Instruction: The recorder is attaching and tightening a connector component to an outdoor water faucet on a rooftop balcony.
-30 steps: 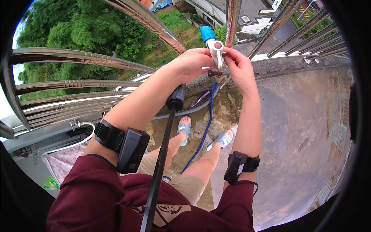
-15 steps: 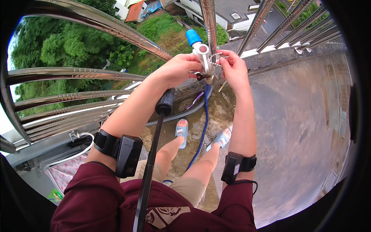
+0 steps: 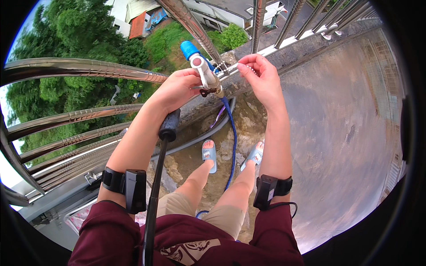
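Note:
My left hand [image 3: 179, 86] is closed on a white valve fitting [image 3: 205, 73] with a red button and a lever, its fingertips partly hidden behind it. A blue cap [image 3: 188, 49] tops the fitting; a small dark piece [image 3: 205, 92] sits beneath it, and a blue hose [image 3: 230, 128] runs down from its lower end. Right of the fitting, my right hand [image 3: 259, 80] is closed in a pinch on a thin beaded chain [image 3: 250, 68], partly hidden by my fingers.
Steel railings [image 3: 80, 117] enclose the left and far side, with trees and buildings below. A concrete ledge [image 3: 310, 48] borders the floor. A black pole [image 3: 155, 195] with a foam grip rises beside my left forearm. A grey pipe [image 3: 195, 139] lies near my slippered feet.
The fitting and my left hand have shifted left in view, the fitting more tilted. My right hand has drawn away from it to the right with the chain. The railing has shifted as well.

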Demonstrator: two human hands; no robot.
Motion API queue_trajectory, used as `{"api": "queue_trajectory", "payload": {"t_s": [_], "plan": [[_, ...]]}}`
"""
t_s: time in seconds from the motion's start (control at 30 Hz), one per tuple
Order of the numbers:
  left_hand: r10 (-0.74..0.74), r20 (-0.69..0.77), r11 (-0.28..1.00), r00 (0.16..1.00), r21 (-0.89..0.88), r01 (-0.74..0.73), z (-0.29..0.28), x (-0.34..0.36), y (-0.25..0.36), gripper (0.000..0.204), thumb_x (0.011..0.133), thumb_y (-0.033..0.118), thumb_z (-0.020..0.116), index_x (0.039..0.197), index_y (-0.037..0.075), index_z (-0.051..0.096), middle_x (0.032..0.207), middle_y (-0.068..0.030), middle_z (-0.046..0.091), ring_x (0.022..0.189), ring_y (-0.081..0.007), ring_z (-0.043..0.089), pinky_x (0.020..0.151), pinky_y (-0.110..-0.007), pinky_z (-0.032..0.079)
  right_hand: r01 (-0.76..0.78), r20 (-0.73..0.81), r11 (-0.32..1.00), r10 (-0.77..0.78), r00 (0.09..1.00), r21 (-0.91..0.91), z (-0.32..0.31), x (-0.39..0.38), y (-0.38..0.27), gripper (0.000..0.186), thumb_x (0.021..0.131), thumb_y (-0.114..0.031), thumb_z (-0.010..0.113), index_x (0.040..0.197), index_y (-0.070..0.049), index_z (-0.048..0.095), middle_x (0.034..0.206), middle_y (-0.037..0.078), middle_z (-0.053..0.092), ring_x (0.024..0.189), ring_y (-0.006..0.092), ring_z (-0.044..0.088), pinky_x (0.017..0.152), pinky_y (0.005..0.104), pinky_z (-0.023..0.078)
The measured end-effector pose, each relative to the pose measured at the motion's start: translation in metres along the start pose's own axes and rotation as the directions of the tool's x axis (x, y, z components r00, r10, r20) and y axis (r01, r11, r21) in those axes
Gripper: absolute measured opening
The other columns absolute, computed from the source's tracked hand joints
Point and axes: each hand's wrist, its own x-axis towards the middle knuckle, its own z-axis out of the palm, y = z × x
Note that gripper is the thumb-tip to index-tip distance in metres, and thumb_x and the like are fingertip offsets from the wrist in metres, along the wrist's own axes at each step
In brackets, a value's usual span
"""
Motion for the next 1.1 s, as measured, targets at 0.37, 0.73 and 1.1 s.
{"api": "queue_trajectory", "payload": {"t_s": [0.37,0.73,1.1], "plan": [[-0.011,-0.011,0.999,1.0,-0.053,0.011,0.013,0.007,-0.002,0.022,0.09,0.007,0.044,0.109,0.005,0.053,0.104,-0.0043,0.058,0.094,-0.0134,0.055,0.082,-0.029,0.041,0.32,-0.198,0.947,-0.318,0.927,-0.019,0.036,0.013,-0.015,0.008,0.078,-0.008,0.062,0.081,-0.001,0.059,0.072,0.007,0.063,0.066,0.0126,0.061,0.061,0.0253,0.048],[0.076,0.145,0.983,0.987,-0.176,-0.05,0.003,0.016,-0.013,0.033,0.087,0.012,0.048,0.118,0.0,0.047,0.117,-0.0105,0.051,0.109,-0.0213,0.048,0.093,-0.037,0.038,0.059,0.161,0.901,0.013,0.987,-0.431,0.002,0.017,-0.015,0.013,0.08,-0.009,0.059,0.089,-0.001,0.063,0.077,0.008,0.063,0.076,0.0136,0.062,0.067,0.0269,0.048],[0.132,-0.08,0.962,0.988,-0.231,-0.147,0.023,0.005,-0.008,0.026,0.087,0.011,0.049,0.114,0.009,0.048,0.108,-0.0035,0.053,0.097,-0.0144,0.051,0.081,-0.031,0.041,-0.047,0.217,0.987,0.013,0.976,0.154,0.026,0.015,0.003,0.021,0.081,-0.004,0.054,0.099,-0.002,0.064,0.089,0.006,0.064,0.082,0.0106,0.06,0.075,0.0257,0.047]]}}
